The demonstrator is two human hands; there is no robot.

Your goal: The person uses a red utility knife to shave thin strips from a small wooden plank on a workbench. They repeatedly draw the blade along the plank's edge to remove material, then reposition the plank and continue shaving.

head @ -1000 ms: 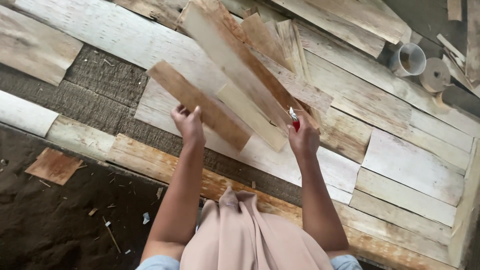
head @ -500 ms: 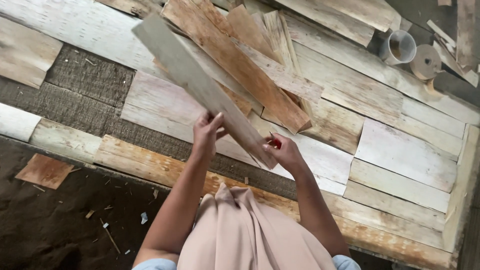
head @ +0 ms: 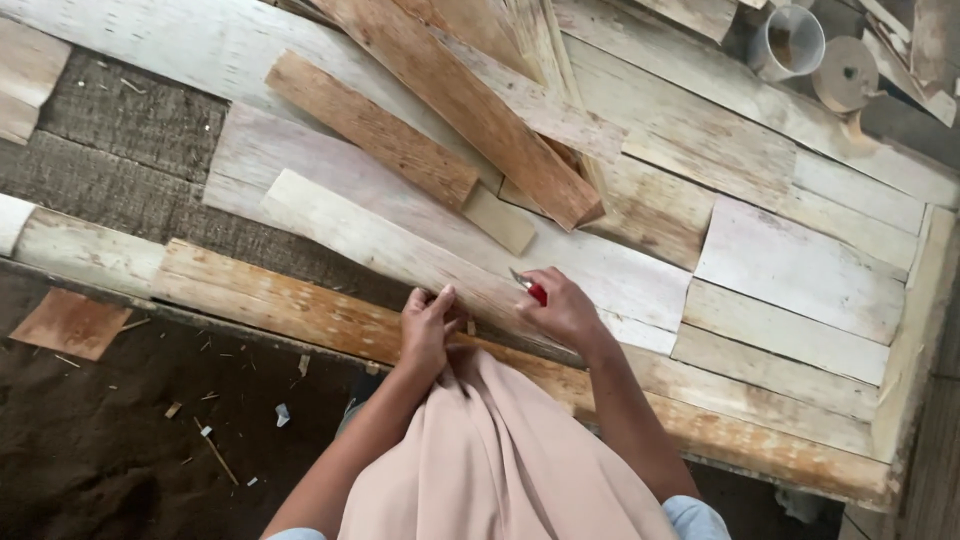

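Long veneer strip (head: 390, 245) is lying diagonally on sheets w/ both hands at its near end: left hand (head: 428, 330) left, right hand (head: 562, 310) right w/ cutter (head: 530, 289); plank (head: 372, 128) lying behind.

This looks like a rough woodworking place, perhaps a veneer or plywood yard rather than a home. Thin pale wood sheets (head: 800, 260) lie edge to edge across a low platform, patched together like tiles, with browner loose strips (head: 375, 128) piled crosswise on top. Coarse woven matting (head: 140, 120) shows through the gaps between sheets. Beside the platform the ground is bare dark dirt (head: 90, 450), littered with splinters and small offcuts (head: 68, 323). At the far corner stand a plastic cup (head: 790, 40) and what seems to be a roll of brown tape (head: 845, 72), though that corner is too small to tell surely.
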